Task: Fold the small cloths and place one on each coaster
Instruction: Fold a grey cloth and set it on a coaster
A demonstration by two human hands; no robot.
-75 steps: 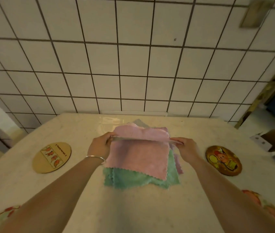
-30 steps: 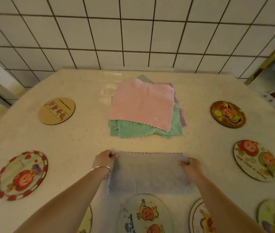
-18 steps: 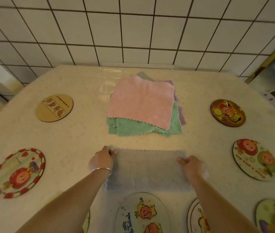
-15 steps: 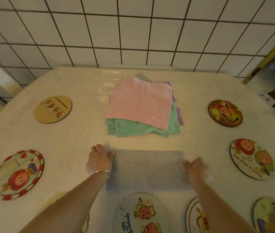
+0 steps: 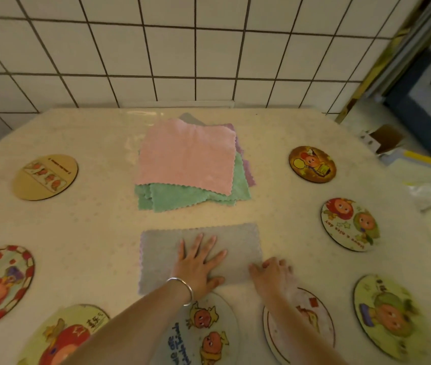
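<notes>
A grey cloth (image 5: 156, 255), folded into a wide rectangle with scalloped edges, lies flat on the cream table (image 5: 90, 227), just in front of the stack of unfolded cloths (image 5: 190, 164) (pink on top, green beneath, a purple edge showing at the right). The left hand (image 5: 198, 262), a silver bangle (image 5: 182, 288) at its wrist, lies palm down on the middle of the grey cloth with its fingers straight and spread. The right hand (image 5: 272, 275) rests at the cloth's near right corner, fingers bent over the edge; whether it pinches the fabric I cannot tell. Round cartoon coasters ring the work area: a tan one (image 5: 45, 177) far left, a dark orange one (image 5: 312, 164) far right, others nearer, one (image 5: 209, 335) directly below the left wrist. None carries a cloth.
</notes>
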